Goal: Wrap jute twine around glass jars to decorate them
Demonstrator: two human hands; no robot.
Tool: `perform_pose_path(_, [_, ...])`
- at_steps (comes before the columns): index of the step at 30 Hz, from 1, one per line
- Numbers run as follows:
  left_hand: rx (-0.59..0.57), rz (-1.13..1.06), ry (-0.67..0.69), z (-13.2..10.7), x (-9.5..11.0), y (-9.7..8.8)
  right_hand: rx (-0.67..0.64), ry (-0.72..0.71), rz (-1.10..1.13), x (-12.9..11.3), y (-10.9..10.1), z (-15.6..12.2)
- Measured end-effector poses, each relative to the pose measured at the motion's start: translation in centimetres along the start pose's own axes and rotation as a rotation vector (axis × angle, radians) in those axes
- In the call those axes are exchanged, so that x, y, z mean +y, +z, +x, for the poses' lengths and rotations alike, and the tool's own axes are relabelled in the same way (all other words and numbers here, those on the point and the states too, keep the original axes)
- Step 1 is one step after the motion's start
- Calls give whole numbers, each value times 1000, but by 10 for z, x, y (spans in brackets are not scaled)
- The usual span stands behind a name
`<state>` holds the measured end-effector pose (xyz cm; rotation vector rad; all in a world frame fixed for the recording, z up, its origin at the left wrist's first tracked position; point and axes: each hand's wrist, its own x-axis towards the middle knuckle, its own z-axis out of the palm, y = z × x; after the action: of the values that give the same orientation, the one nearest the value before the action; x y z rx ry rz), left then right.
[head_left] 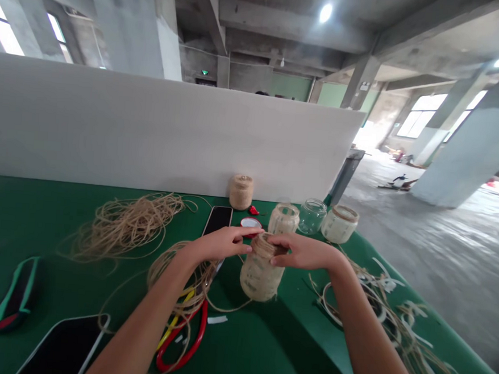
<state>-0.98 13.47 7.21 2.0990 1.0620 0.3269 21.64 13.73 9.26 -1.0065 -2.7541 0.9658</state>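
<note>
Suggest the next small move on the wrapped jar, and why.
Probably draw the loose twine strand snug around the neck of the wrapped glass jar. The left hand and right hand both sit at that neck, and the strand runs from the twine coil toward the jar.

Left hand [220, 243] and right hand [302, 252] raised at centre, backs up, facing each other across short gap. Left fingers [246, 235] extended and close together, pointing right. Right fingers [281, 252] slightly curled, pointing left. Wrists gently bent. Bare left forearm [147, 311] slanted in from near left; bare right forearm [371, 338] slanted in from near right.
</note>
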Motion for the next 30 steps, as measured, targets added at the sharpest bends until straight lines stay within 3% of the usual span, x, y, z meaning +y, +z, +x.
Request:
perform_pose_path(10, [38,12,18,2,10,6,77,145,-96,-17,4,-4])
perform_pose_path(16, [47,58,-5,3,18,9,118,105,-66,-19,9,3])
perform_pose_path(30, [17,-55,21,1,2,3,53,37,-11,2,0,0])
